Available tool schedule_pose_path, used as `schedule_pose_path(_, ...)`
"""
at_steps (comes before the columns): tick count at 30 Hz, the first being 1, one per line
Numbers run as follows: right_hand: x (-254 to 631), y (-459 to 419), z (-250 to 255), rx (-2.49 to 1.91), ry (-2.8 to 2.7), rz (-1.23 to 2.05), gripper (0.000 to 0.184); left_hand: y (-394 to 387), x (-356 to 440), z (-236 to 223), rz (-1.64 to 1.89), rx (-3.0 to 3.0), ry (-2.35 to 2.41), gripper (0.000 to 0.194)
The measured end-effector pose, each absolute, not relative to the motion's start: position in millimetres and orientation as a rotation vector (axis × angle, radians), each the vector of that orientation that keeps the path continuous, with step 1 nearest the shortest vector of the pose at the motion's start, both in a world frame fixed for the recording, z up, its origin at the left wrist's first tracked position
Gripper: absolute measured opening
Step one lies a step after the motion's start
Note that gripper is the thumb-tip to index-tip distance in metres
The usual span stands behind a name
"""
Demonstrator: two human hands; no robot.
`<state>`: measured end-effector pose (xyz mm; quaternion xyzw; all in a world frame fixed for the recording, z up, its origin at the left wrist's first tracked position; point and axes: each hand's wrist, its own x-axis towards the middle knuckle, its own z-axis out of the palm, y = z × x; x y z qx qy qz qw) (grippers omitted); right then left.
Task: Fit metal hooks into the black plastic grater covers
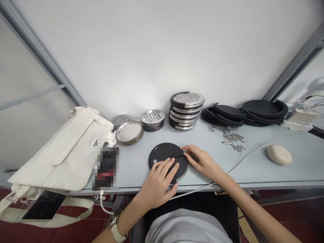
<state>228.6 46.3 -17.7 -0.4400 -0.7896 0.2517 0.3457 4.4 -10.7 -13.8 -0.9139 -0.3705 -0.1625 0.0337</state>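
Observation:
A round black disc-shaped piece (pixel 162 152), with a silvery rim showing at its lower right, lies near the table's front edge. My left hand (pixel 159 180) rests on it, fingers spread and pressing flat, thumb by the near rim. At the disc's upper right edge, my right hand (pixel 202 162) pinches a small metal clip (pixel 182 151) between thumb and fingertips. Several similar loose metal clips (pixel 233 136) lie to the right. Behind the disc rises a stack of black-edged metal grater discs (pixel 187 111).
Plain metal discs (pixel 129 133) and perforated grater plates (pixel 152 118) are stacked at the back left. Black round holders (pixel 224 114) pile up at the back right. A white bag (pixel 58 148), a blurred phone (pixel 105 168), a white cable (pixel 243 158) and a cream mouse (pixel 279 154) surround the work area.

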Motion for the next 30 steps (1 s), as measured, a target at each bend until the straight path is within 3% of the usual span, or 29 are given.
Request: schedule_pose_path(30,229.1,43.1,-11.2,-1.183,-2.060,0.709,0.026,-10.8,4.9,-14.1,-0.499,-2.801,-1.131,0.053)
